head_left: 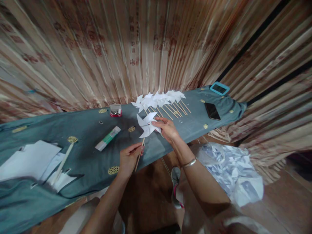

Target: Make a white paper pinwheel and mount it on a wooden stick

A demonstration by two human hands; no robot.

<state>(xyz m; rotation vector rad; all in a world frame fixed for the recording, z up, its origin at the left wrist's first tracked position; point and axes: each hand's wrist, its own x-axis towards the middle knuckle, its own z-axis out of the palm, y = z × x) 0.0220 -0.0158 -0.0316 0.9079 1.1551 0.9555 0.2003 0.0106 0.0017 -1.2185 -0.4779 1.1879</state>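
A white paper pinwheel [147, 126] with a metal pin at its centre is held over the front part of the table. My left hand [130, 159] is closed around its thin wooden stick [137, 159]. At the pinwheel's right side, the fingers of my right hand [166, 127] are against one of the paper blades, thumb near the pin; whether they pinch the paper is hard to see. Behind it lies a row of several finished-looking white pinwheels [158, 99], overlapping one another, their sticks pointing toward me.
Left of the pinwheel are a long white-and-green box [107, 138] and a small open red box of pins [115, 111]. Paper sheets [36, 159] lie far left. At right are a dark phone [212, 111] and a blue-framed device [219, 88]. A bag of paper pieces [231, 172] stands on the floor.
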